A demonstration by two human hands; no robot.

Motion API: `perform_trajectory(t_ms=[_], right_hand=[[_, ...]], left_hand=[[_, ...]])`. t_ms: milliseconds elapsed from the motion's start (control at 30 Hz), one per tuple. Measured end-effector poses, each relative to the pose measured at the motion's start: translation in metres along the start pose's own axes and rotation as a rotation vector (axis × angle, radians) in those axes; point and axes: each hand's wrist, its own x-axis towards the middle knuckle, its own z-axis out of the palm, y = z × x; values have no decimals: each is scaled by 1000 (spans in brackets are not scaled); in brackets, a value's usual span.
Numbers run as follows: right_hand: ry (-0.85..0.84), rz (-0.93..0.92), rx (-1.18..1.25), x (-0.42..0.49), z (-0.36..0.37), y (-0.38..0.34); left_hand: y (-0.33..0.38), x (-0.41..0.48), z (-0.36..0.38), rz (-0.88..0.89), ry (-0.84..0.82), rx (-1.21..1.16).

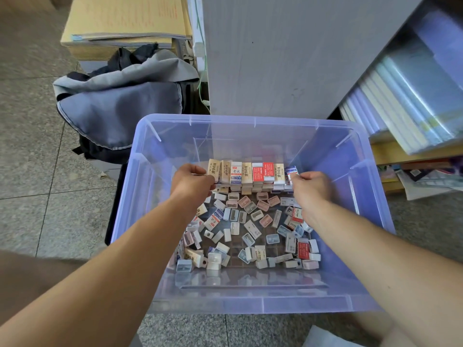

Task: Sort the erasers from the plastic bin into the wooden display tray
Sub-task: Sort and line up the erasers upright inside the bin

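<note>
A person reaches both bare arms into a translucent blue plastic bin [250, 305] that stands on a speckled stone floor [30, 146]. Between the two hands, towards the bin's far wall, a row of erasers [246, 172] stands upright in paper sleeves of cream, white-and-blue and red, on top of a second layer of the same kind.

The left hand [193, 182] is at the row's left end, its fingers [198, 170] curled against the first cream eraser. The right hand [312, 190] is at the right end, its fingers [305, 176] curled and pinching the last blue-and-white eraser. Both hands are slightly blurred, so the exact lie of each fingertip cannot be made out.

Loose erasers [253, 229] lie scattered at all angles over the rest of the bin's bottom, from the middle to its near edge, mixed with small pastel pieces [263, 205] in pink, grey-blue and white.

Just beyond the bin's far left corner, a grey and black backpack [120, 103] slumps on the floor. Behind it sits a cardboard box [120, 50] topped with paper. A grey cabinet [288, 53] rises directly behind the bin's far edge. Near the far right corner, wrapped notebooks [400, 101] lean on a shelf.
</note>
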Motion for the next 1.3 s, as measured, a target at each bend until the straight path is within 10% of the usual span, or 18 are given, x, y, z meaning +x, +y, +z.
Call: perform_trajectory(t_ms=[600, 800, 1067, 1300], right_hand=[[-166, -243, -543, -8, -9, -7], [-688, -425, -987, -15, -18, 5], [-919, -601, -1408, -25, -26, 8], [-991, -610, -1545, -25, -26, 19]], left_hand=[[-2, -2, 0, 0, 10, 102], [-4, 1, 1, 60, 20, 189], [-2, -17, -1, 45, 57, 306], [-37, -29, 13, 280, -492, 899]])
